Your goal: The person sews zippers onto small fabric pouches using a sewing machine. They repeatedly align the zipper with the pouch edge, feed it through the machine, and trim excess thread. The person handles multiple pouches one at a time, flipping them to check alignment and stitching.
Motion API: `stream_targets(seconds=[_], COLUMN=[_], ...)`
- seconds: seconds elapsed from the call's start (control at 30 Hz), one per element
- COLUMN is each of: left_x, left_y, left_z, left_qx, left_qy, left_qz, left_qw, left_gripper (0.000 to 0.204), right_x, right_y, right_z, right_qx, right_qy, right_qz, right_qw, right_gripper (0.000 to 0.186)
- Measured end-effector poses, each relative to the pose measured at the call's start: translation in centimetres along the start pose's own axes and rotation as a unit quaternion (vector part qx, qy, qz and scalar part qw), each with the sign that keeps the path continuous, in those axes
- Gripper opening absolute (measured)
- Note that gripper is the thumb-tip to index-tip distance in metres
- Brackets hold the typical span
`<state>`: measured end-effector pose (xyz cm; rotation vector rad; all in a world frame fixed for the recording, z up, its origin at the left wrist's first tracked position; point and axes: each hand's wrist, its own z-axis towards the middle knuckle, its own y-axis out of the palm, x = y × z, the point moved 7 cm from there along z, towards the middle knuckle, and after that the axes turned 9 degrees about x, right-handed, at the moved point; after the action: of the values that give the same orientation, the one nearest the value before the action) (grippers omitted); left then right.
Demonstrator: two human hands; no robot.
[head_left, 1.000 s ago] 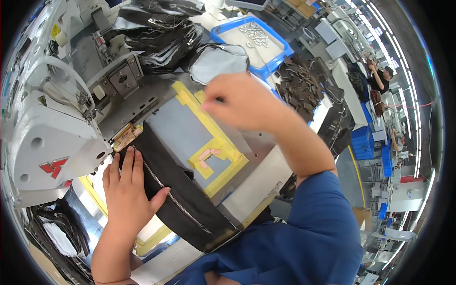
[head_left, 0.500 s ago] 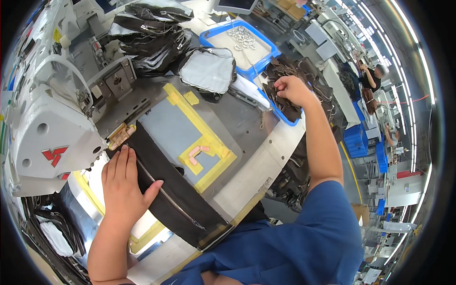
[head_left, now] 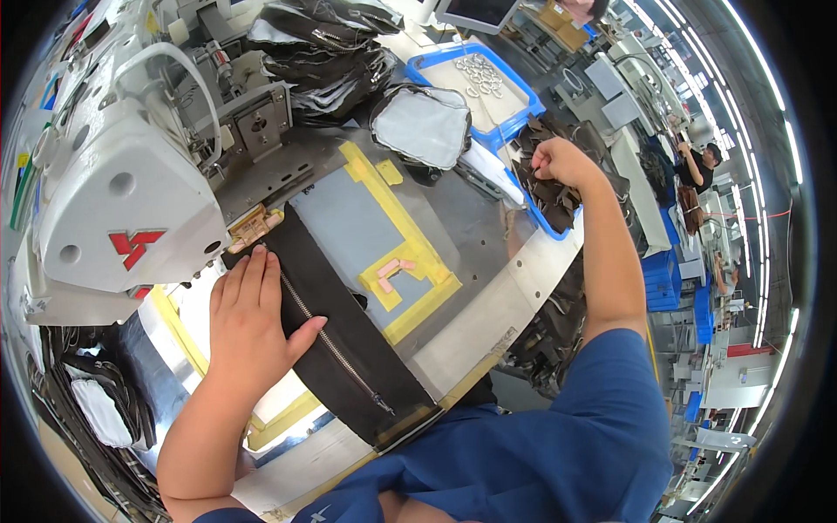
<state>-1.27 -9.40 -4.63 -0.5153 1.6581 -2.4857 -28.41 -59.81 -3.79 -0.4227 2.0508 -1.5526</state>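
Note:
My left hand (head_left: 253, 314) lies flat on a dark fabric panel (head_left: 324, 336) with a metal zipper (head_left: 327, 340) along it, fingers together and thumb stretched out toward the zipper. The panel's far end meets a small taped guide block (head_left: 255, 228) beside the white sewing machine head (head_left: 131, 209). Over on the right, my right hand (head_left: 565, 164) is at a blue-rimmed tray (head_left: 552, 233) of small dark brown pieces (head_left: 545, 196). Its fingers are curled in a pinch; what lies between them is hidden.
Beyond the machine plate sit a stack of dark zippered pieces (head_left: 327, 74) and a white-faced piece (head_left: 423, 126). A second blue tray (head_left: 497, 135) holds metal rings (head_left: 478, 77). Yellow tape (head_left: 379, 209) frames the plate. More dark pieces (head_left: 100, 410) hang at the left.
The whole view has shifted, so things appear farther right. My right hand stays at the tray of brown pieces with its fingers curled more. My left hand stays flat on the panel.

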Motion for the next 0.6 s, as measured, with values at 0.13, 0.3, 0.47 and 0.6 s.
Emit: stream_targets(seconds=[0.13,0.3,0.47,0.6], left_x=[-0.1,0.4,1.8,1.6], left_y=[0.0,-0.2,-1.2,-1.1], left_z=[-0.2,0.1,-0.1,-0.2], left_qx=[-0.002,0.016,0.054,0.035], left_qy=[-0.004,0.009,0.087,0.099], left_qz=[-0.005,-0.007,-0.069,-0.08], left_qw=[1.0,1.0,0.992,0.991], left_gripper=[0.094,0.09,0.068,0.072], right_x=[-1.3,-6.2,-21.6,-32.6], right_y=[-1.1,-4.1,-0.3,4.9], right_z=[-0.5,-1.7,-4.2,-7.0], right_qx=[0.042,0.154,0.003,-0.062], right_qy=[-0.017,-0.024,-0.142,-0.255], right_qz=[0.002,0.26,0.436,0.365], right_qw=[0.999,0.953,0.888,0.893], right_gripper=[0.016,0.012,0.015,0.018])
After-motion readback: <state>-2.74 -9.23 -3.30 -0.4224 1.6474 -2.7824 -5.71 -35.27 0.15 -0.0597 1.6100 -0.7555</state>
